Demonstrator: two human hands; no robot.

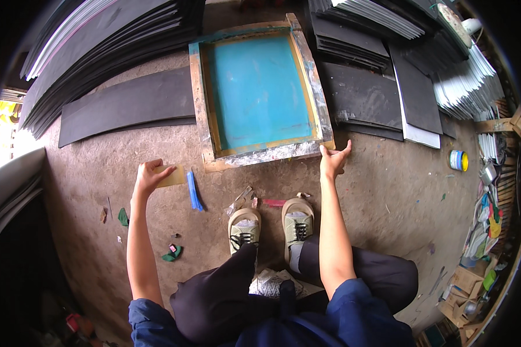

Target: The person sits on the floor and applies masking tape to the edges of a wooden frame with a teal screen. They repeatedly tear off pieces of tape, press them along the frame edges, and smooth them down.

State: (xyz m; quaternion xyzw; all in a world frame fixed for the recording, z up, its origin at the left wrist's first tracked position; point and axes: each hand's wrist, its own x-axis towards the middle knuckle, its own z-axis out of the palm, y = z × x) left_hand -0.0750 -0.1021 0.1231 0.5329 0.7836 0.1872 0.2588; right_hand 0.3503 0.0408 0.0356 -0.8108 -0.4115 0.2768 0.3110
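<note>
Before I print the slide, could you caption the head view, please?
Left hand gripping a tan card, right hand at a turquoise-panelled frame.

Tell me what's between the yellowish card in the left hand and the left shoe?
The head view shows a blue strip between them, with a pale scrap near the shoe.

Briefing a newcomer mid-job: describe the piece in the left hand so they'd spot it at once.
Start from the big wooden frame with the turquoise panel. Below and left of its lower left corner is the left hand, pinching a thin yellowish sheet. Its pale, broad, flat shape sets it apart from the narrow bright-blue strip just to its right.
</note>
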